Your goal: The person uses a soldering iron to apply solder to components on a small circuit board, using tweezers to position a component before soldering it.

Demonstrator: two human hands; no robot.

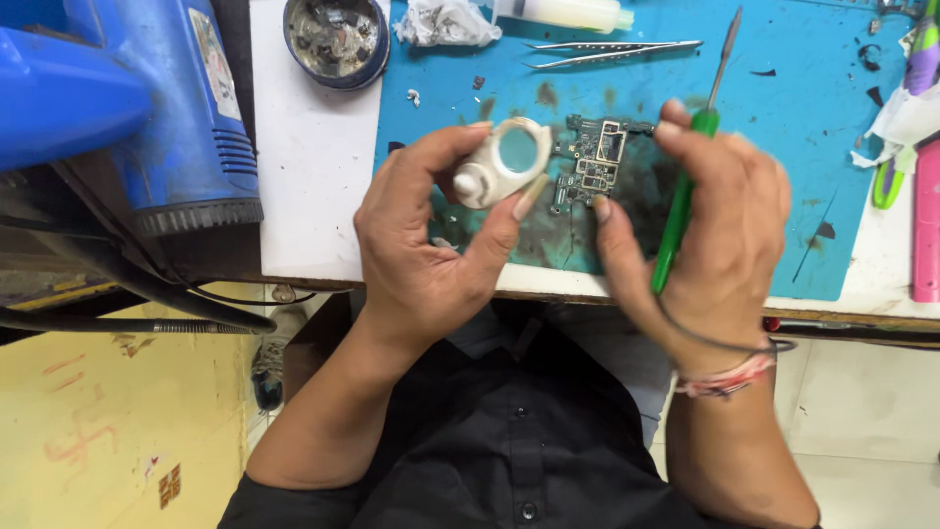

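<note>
A round dark tin [337, 37] at the mat's top left holds grey, crusted residue. The left hand [431, 240] pinches a small white plastic loupe [502, 163], ring-shaped with a clear lens, between thumb and fingers above the blue mat [813, 98]. The right hand [715, 225] is closed around a green-handled tool [682, 196] with a thin metal blade. A circuit board [595, 157] lies between them on a sooty patch. Steel tweezers [612, 49], crumpled tissue [446, 22] and a syringe [568, 13] lie beyond; a blue heat gun [147, 108] stands left.
</note>
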